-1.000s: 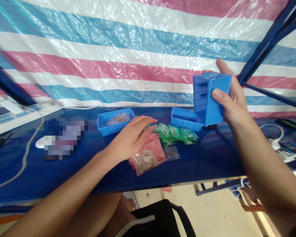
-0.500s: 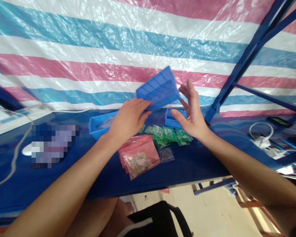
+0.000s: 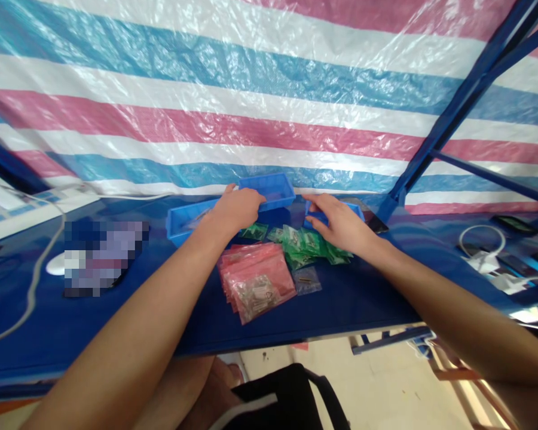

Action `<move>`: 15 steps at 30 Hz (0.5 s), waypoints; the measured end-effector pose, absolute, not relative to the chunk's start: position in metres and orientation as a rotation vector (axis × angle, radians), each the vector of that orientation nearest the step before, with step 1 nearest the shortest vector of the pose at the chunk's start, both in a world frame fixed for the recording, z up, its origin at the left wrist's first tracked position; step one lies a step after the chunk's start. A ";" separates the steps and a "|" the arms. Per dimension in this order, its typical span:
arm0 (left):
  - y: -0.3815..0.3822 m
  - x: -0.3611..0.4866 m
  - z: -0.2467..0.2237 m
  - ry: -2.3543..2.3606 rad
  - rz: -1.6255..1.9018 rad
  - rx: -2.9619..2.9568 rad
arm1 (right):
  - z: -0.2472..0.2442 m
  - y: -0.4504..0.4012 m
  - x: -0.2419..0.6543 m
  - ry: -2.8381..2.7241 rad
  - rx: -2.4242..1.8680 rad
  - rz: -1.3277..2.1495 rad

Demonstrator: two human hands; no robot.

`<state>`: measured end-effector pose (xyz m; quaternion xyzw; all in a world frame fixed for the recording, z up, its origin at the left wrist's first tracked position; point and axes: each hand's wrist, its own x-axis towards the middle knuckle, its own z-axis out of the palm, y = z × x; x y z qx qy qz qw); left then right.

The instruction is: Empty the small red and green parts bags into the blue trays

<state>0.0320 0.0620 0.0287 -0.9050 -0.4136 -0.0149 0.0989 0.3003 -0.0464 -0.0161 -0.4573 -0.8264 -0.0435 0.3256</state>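
My left hand (image 3: 237, 209) grips the near left edge of a blue bin (image 3: 273, 186) at the back of the table. Its inside looks bare. My right hand (image 3: 334, 221) has its fingers over the left end of a second blue bin (image 3: 356, 210), thumb apart from the fingers. Left of my left hand lies a third blue bin (image 3: 177, 224) with clear bags inside. In front of the bins lie green bags (image 3: 302, 243) of small parts, a stack of pink bags (image 3: 262, 269) and a small clear bag (image 3: 307, 280) with metal pins.
A blue table (image 3: 341, 304) stands before a striped plastic sheet (image 3: 251, 131). A white cable (image 3: 29, 298) and a blurred item sit at left. Blue frame bars (image 3: 439, 125) rise at right, near a white cable loop (image 3: 479, 236). A dark packet (image 3: 376, 224) lies by the right bin.
The blue bin in my left hand has come down from a raised, tilted position to the table's back. My right hand has moved down and left onto the right bin.
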 end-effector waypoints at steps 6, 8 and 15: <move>0.061 0.032 0.033 -1.218 0.080 -2.704 | -0.020 -0.043 0.303 -2.138 -1.256 -0.089; 0.059 0.028 0.037 -1.158 0.104 -2.751 | -0.021 -0.043 0.303 -2.142 -1.262 -0.098; 0.039 0.022 0.041 -1.116 0.038 -2.943 | -0.021 -0.044 0.298 -2.121 -1.253 -0.060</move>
